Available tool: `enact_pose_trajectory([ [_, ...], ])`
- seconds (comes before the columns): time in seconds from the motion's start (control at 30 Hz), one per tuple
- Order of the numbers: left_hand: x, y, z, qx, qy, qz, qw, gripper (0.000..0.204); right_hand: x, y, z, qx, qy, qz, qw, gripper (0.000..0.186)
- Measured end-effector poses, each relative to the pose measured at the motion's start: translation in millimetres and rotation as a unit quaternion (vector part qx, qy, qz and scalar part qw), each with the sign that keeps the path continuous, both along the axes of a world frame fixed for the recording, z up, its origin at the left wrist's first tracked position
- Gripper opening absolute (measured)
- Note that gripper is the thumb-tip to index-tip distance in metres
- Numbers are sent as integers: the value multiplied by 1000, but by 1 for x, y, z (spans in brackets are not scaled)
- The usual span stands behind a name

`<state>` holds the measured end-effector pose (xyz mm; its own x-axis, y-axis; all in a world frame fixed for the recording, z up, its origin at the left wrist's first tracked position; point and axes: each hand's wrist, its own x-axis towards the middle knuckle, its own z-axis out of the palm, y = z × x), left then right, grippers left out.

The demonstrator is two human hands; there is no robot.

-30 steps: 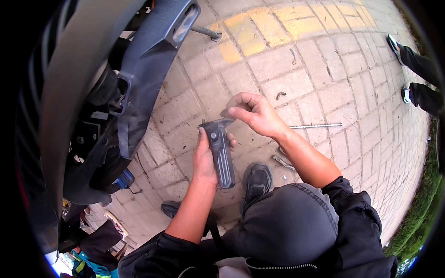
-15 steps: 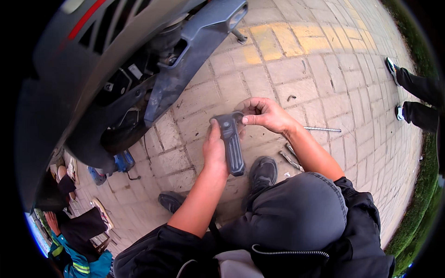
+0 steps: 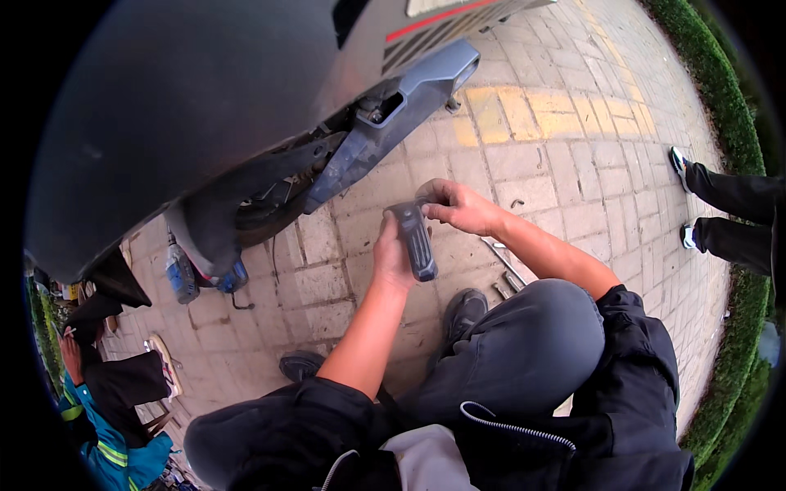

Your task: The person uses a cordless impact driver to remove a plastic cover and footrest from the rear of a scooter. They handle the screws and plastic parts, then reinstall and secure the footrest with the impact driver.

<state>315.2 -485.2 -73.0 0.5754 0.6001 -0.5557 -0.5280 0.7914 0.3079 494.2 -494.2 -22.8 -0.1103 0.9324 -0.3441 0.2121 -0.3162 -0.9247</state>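
A dark grey ribbed footrest (image 3: 416, 241) is held above the paved floor (image 3: 524, 164), just below the grey bracket (image 3: 385, 135) of the scooter (image 3: 205, 106). The left hand (image 3: 391, 260) is wrapped around the footrest's left side, fingers closed on it. The right hand (image 3: 458, 206) is pinched shut on the footrest's upper end. A metal rod (image 3: 503, 262) lies on the floor right of the footrest.
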Motion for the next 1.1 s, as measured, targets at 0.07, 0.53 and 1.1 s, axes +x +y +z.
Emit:
enact_pose_trajectory([
  [0.07, 6, -2, 2, -8, -1, 28, 1000, 45, 3, 1, 0, 59, -51, 35, 996, 30],
  [0.53, -29, 10, -27, -128, -9, 211, 969, 27, -45, 49, 19, -187, -173, 173, 951, 63],
  [1.1, -125, -20, -42, -88, 3, 270, 959, 43, -454, 97, -48, 156, -138, -2, 978, 92],
])
